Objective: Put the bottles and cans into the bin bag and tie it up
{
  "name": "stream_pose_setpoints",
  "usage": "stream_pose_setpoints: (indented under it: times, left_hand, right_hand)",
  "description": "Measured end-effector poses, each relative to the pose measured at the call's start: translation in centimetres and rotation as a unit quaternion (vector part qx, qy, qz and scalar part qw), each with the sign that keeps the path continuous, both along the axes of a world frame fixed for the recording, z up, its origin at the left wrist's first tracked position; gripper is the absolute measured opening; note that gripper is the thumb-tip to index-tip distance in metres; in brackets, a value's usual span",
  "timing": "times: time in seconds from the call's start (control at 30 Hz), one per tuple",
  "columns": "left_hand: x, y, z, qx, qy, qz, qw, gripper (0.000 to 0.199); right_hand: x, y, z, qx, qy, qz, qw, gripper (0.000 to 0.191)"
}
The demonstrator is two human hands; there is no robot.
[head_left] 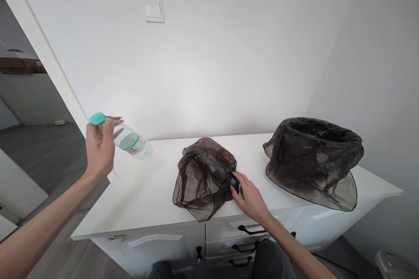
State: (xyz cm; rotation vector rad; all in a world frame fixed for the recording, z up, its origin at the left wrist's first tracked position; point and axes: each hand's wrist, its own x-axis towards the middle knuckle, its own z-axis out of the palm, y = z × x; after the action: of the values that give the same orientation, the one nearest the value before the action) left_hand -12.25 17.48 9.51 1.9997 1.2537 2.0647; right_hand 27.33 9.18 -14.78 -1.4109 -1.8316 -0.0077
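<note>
My left hand [102, 146] grips a clear plastic bottle [131, 141] near its green cap, at the left end of the white counter. The bottle is tilted, its base pointing right and down, and it carries a green-and-white label. In the middle of the counter lies a thin black plastic bag [206, 178] with its mouth toward me and some things showing dimly inside. Fingers of my right hand [248, 196] close on the bag's right side, around a dark green cap [233, 182] under or beside the film.
A larger black bag [304, 165] lines an open-topped container on the right of the white counter [140, 205]. Drawers with black handles [252, 229] are below the front edge. A light switch [154, 11] is on the wall; a doorway opens at left.
</note>
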Motion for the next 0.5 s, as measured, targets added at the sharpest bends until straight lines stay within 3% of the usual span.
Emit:
stream_pose_setpoints:
  times: [0.13, 0.27, 0.37, 0.5]
  left_hand:
    - [-3.7, 3.8, -4.1, -0.087, 0.022, 0.030, 0.995, 0.050]
    - [-5.4, 6.3, -8.3, -0.143, 0.029, 0.038, 0.989, 0.052]
    - [-5.8, 7.7, -9.5, -0.170, 0.038, 0.048, 0.984, 0.053]
    - [-6.0, 8.5, -9.4, -0.188, 0.070, 0.062, 0.978, 0.060]
  right_hand:
    - [0.1, 0.3, -0.6, -0.001, -0.002, -0.005, 1.000, 0.047]
    - [0.3, 0.6, -1.1, -0.008, -0.006, -0.012, 1.000, 0.048]
    - [0.3, 0.6, -0.9, -0.008, -0.003, -0.013, 1.000, 0.048]
    - [0.1, 0.5, -0.4, -0.014, 0.003, -0.012, 1.000, 0.050]
